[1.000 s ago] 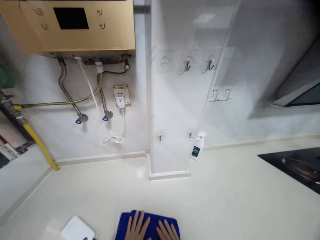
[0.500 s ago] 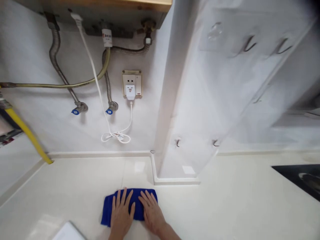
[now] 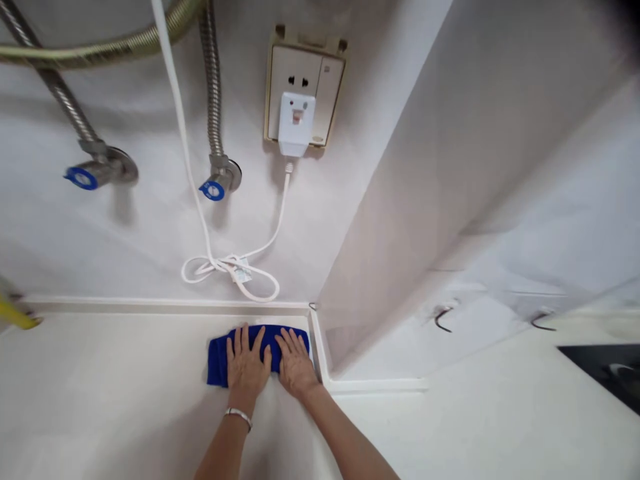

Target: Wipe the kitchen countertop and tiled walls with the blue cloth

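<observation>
The person's left hand (image 3: 249, 368) and right hand (image 3: 299, 373) lie flat, slightly apart, fingers spread, on the blue cloth (image 3: 271, 337) at the rear of the counter (image 3: 125, 387). Apparent step: wiping. The next move likely calls for even downward pressure.

Under the left hand (image 3: 249, 370) and the right hand (image 3: 297, 372), the cloth (image 3: 271, 335) is lying on the countertop (image 3: 125, 380); the pillar (image 3: 400, 240) is standing to its right.

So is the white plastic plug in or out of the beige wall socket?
In: the plug sits over the lower part of the socket, no prongs showing. Whether it's powered: cannot tell.
</observation>
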